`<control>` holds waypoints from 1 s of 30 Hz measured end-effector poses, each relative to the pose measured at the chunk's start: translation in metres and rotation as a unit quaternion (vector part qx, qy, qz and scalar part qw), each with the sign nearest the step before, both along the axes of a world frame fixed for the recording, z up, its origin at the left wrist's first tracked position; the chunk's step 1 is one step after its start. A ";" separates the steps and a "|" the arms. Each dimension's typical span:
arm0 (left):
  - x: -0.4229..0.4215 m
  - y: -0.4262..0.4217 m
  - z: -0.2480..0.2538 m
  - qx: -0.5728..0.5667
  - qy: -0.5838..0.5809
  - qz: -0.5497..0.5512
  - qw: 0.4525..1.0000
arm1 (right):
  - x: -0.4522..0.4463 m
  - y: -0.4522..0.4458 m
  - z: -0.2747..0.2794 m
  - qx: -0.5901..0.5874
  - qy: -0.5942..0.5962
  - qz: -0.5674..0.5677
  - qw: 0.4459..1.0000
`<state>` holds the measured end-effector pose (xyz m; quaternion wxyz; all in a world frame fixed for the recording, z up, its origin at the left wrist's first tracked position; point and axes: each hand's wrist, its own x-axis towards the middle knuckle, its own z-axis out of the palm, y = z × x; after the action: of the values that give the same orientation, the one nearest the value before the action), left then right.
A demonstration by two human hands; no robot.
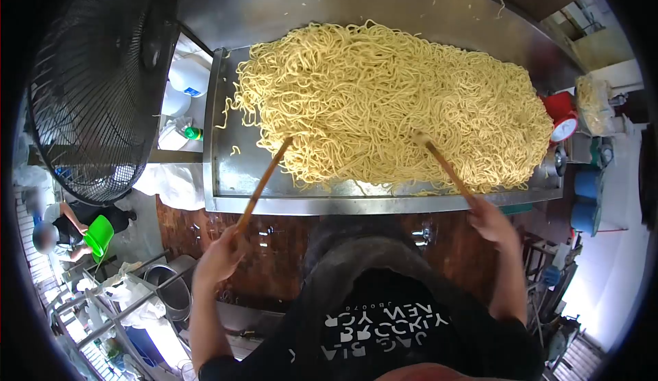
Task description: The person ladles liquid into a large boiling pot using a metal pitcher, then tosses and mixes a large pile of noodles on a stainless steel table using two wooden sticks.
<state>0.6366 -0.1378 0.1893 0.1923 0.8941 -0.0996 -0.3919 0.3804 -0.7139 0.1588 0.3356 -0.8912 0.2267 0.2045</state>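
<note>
A large heap of yellow noodles [384, 100] covers most of a stainless steel table [236, 158] with raised edges. My left hand [223, 254] is closed around the near end of a wooden stick [260, 186], whose far tip touches the noodles at their front left. In my right hand [490, 220] is a second wooden stick [449, 170]. Its tip reaches into the middle front of the heap and looks slightly blurred. A few loose noodle strands lie on bare metal at the left.
A black fan [96, 86] stands at the left, near white jugs [188, 76] and a plastic bag [175, 183]. A red scale [562, 117] sits at the right end, above blue buckets [586, 199]. Lower left, another person holds a green container [99, 236] near a steel pot [171, 288].
</note>
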 end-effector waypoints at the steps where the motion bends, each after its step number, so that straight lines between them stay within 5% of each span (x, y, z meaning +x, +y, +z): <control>1: -0.001 -0.027 -0.031 -0.025 -0.023 0.008 0.999 | 0.011 0.002 -0.061 0.054 0.014 -0.019 0.998; 2: 0.001 -0.050 -0.075 -0.039 0.004 0.038 0.999 | 0.043 0.021 -0.096 0.060 -0.076 0.036 0.995; 4: 0.015 -0.090 -0.179 -0.157 -0.046 0.020 0.986 | 0.131 0.059 -0.148 0.037 -0.070 0.068 0.995; 5: 0.026 -0.124 -0.193 -0.221 -0.033 0.035 0.974 | 0.167 0.078 -0.155 0.071 -0.126 0.093 0.985; 7: 0.039 -0.175 -0.153 -0.309 0.108 0.163 0.931 | 0.217 0.110 -0.110 0.061 -0.120 0.096 0.986; 10: 0.035 -0.156 -0.122 -0.376 0.144 0.166 0.900 | 0.207 0.124 -0.068 0.102 -0.153 0.058 0.981; 11: 0.024 -0.150 -0.130 -0.367 0.150 0.197 0.897 | 0.191 0.130 -0.073 0.111 -0.227 0.013 0.968; 14: -0.005 -0.150 -0.149 -0.359 0.158 0.266 0.880 | 0.166 0.152 -0.109 0.109 -0.180 -0.052 0.976; 15: -0.006 -0.166 -0.138 -0.366 0.156 0.272 0.876 | 0.168 0.162 -0.100 0.081 -0.281 0.051 0.955; 18: 0.024 -0.180 -0.071 -0.408 0.115 0.267 0.865 | 0.218 0.173 -0.032 0.145 -0.096 0.001 0.985; 20: 0.026 -0.170 -0.022 -0.451 0.112 0.238 0.853 | 0.232 0.165 0.025 0.235 -0.074 -0.097 0.964; 22: 0.033 -0.140 -0.092 -0.399 0.025 0.192 0.896 | 0.220 0.124 0.012 0.101 -0.240 -0.054 0.964; 24: 0.040 -0.097 -0.112 -0.318 0.004 0.181 0.931 | 0.188 0.061 -0.015 -0.030 -0.235 -0.004 0.971; 27: 0.008 -0.003 -0.070 -0.150 0.101 0.212 0.960 | 0.084 0.010 0.052 -0.146 0.033 0.041 0.988; 28: -0.009 0.043 -0.088 -0.185 -0.049 0.069 0.979 | 0.053 0.008 0.076 -0.160 0.123 -0.002 0.979; 29: -0.016 0.025 -0.021 -0.087 0.084 0.163 0.979 | 0.026 0.005 0.090 -0.125 0.099 -0.020 0.987; 30: -0.026 0.025 -0.023 -0.078 0.074 0.136 0.985 | 0.010 0.002 0.105 -0.099 0.194 -0.036 0.975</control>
<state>0.6103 -0.1128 0.1667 0.3198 0.8500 0.0070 -0.4185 0.3905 -0.7114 0.2642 0.2028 -0.8546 0.3380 0.3380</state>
